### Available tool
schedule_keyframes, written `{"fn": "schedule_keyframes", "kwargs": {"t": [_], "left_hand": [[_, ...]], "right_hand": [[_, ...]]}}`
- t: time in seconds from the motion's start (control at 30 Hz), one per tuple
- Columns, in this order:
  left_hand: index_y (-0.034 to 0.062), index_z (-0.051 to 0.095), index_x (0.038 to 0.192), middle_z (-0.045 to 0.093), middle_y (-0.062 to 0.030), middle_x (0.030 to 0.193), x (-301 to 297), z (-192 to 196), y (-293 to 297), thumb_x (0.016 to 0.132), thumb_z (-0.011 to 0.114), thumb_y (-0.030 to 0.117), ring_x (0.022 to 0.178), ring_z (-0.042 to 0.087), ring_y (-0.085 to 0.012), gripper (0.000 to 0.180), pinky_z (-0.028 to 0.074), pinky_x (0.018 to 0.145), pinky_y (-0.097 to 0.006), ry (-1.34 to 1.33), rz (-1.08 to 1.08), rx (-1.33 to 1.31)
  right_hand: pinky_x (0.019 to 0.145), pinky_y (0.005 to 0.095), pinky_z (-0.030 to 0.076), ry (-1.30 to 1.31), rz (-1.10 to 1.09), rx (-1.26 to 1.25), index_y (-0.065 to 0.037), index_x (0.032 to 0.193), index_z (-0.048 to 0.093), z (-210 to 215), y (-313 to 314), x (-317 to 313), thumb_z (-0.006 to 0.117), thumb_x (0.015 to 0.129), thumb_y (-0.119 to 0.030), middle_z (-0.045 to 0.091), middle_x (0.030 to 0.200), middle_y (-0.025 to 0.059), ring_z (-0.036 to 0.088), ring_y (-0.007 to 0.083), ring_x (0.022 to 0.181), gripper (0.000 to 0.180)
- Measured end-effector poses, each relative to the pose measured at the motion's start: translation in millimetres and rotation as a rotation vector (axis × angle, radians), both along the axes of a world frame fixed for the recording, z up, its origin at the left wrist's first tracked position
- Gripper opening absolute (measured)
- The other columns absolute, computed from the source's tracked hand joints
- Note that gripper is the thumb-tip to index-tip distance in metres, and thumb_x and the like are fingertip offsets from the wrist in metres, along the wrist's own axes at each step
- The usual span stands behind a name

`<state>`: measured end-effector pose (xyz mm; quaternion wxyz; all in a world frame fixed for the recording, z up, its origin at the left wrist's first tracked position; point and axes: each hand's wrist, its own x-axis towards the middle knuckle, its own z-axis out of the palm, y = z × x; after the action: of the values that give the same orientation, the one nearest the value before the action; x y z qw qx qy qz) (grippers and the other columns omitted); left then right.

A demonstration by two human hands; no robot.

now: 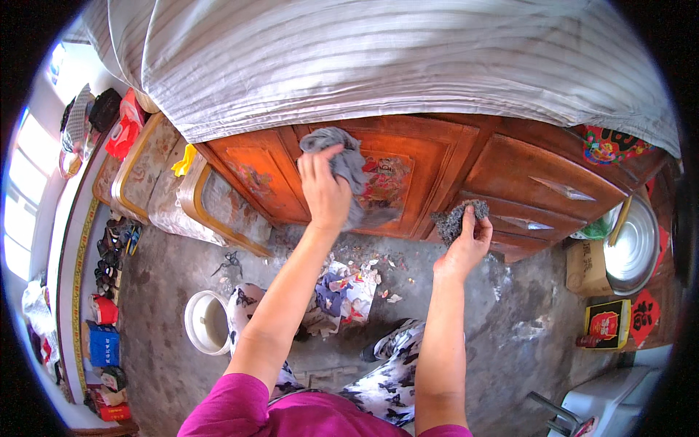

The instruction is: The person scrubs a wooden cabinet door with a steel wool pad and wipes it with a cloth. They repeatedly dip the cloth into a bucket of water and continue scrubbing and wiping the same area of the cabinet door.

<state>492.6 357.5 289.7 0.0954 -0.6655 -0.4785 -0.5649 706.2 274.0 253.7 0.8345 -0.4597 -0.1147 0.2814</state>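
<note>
My left hand (324,188) is closed around a crumpled grey cloth (341,149), pressed against the door of a reddish-brown wooden cabinet (437,156). Part of the cloth hangs down below the hand. Beside it on the door is a worn, colourful picture panel (389,182), partly covered by the cloth. To the right, my right hand (468,246) pinches a dark grey steel wool pad (455,218) in front of the cabinet's lower drawers. Whether the pad touches the wood I cannot tell.
A striped pale sheet (364,65) covers the cabinet top. On the floor are a white bucket (191,320) and paper scraps (360,291). An armchair (207,197) stands left; a cardboard box (586,268), metal basin (632,244) and white chair (615,397) are right.
</note>
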Motion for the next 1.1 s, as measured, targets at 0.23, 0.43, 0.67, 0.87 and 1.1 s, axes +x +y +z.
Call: {"fn": "schedule_keyframes", "kwargs": {"t": [0.23,0.43,0.67,0.87,1.1], "left_hand": [[0.0109,0.071,0.108,0.059,-0.0125,0.1,70,-2,5,0.068,0.06,-0.01,0.105,0.056,-0.0359,0.047,0.048,0.097,-0.048,0.194,-0.206,0.12],[0.0094,0.068,0.108,0.064,-0.0098,0.11,79,10,-3,0.071,0.063,-0.007,0.108,0.061,-0.0358,0.041,0.054,0.094,-0.041,0.161,-0.437,0.034],[-0.0016,0.061,0.118,0.056,-0.0153,0.119,3,10,10,0.088,0.072,-0.001,0.113,0.057,-0.0284,0.031,0.046,0.101,-0.038,-0.444,0.145,0.075],[-0.0033,0.064,0.114,0.056,-0.0159,0.114,15,24,20,0.092,0.072,0.003,0.104,0.059,-0.0285,0.025,0.048,0.096,-0.038,-0.702,0.072,-0.021],[0.0014,0.068,0.111,0.063,-0.0143,0.108,56,38,4,0.083,0.073,-0.004,0.106,0.058,-0.0319,0.029,0.047,0.095,-0.042,-0.351,0.065,0.092]], "right_hand": [[0.086,0.0305,0.051,0.008,0.023,0.014,-0.008,0.107,0.061,7,0,-14,0.078,0.096,-0.013,0.067,0.107,0.0011,0.062,0.0118,0.097,0.021],[0.086,0.032,0.052,0.012,-0.016,0.012,-0.006,0.113,0.061,-1,5,-6,0.079,0.095,-0.012,0.066,0.107,0.0017,0.062,0.013,0.097,0.026],[0.083,0.0291,0.049,0.027,0.025,0.011,-0.007,0.111,0.061,4,0,-3,0.08,0.095,-0.012,0.061,0.104,-0.0008,0.059,0.0114,0.093,0.025],[0.083,0.0287,0.049,0.053,0.054,0.008,-0.008,0.108,0.061,7,-5,-6,0.08,0.094,-0.013,0.064,0.103,-0.0006,0.06,0.011,0.093,0.024],[0.084,0.0293,0.05,0.034,0.055,-0.007,-0.006,0.109,0.062,7,-4,-7,0.079,0.096,-0.014,0.066,0.105,0.001,0.061,0.0117,0.094,0.023]]}}
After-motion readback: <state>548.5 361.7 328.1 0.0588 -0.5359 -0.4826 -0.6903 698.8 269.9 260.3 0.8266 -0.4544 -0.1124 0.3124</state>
